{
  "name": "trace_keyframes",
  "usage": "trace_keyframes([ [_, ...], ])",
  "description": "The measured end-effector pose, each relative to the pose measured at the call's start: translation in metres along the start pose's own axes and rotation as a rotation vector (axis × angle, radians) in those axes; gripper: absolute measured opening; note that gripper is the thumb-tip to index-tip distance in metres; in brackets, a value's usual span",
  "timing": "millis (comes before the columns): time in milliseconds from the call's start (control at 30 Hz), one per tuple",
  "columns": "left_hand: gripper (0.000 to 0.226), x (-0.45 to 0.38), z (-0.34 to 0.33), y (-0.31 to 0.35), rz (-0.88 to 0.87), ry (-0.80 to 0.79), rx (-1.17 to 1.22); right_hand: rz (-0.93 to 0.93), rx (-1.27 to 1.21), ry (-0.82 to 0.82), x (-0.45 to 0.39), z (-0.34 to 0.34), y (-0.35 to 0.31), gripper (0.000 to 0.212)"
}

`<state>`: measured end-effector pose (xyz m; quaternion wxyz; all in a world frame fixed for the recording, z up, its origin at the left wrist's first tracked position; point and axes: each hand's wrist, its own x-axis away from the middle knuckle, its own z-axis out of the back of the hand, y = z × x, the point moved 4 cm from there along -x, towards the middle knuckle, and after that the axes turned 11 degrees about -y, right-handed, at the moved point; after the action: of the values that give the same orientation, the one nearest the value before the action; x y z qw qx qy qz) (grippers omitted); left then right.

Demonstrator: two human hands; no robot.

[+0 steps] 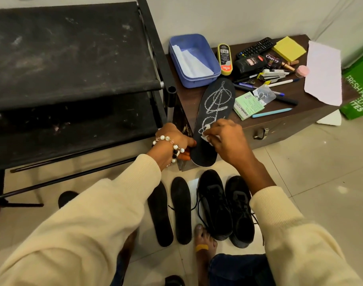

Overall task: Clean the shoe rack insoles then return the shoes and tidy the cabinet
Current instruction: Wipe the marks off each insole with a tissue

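The black shoe rack (73, 65) stands at far left, its dusty fabric shelves well to the left of both sets of fingers. The left hand (174, 141), with a bead bracelet (172, 147) on its wrist, grips the left edge of a black insole (212, 120) near its heel, fingers curled round the edge. That insole bears a squiggly white line and lies slanted on the corner of a dark wooden cabinet (279, 124), its heel hanging over the cabinet's edge toward the person. The right hand (226, 141) pinches a small white wipe (205, 133) and presses it on the insole's lower half, just right of the left fingers. Beyond the fingers, on the cabinet top, sit a blue plastic tub (194, 58) with white paper in it, a shoe polish sponge (225, 58), a black polish bottle (249, 64), a remote control (257, 46), a yellow sponge (288, 48), pens, a stapler and a sheet of white paper (322, 73). Below the hands, on the tiled floor, two more black insoles (170, 211) lie side by side, and just right of them stands a pair of black lace-up shoes (226, 207), beside a bare foot (203, 238).
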<state>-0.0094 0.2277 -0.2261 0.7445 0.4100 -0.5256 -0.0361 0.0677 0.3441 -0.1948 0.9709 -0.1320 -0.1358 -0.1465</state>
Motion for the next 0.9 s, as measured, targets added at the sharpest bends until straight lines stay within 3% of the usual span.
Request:
trace_keyframes([
  [233,0.02,0.006,-0.008,-0.002,-0.012,-0.087,0.051,0.048,-0.029,-0.038,0.01,0.009,0.005,0.026],
  [467,0.009,0.013,-0.017,-0.014,0.087,-0.178,0.032,-0.016,-0.077,0.002,0.013,0.001,0.009,0.027],
  [900,0.018,0.0,-0.018,-0.003,-0.032,-0.041,0.032,-0.113,-0.066,0.092,0.007,0.0,0.018,0.028],
])
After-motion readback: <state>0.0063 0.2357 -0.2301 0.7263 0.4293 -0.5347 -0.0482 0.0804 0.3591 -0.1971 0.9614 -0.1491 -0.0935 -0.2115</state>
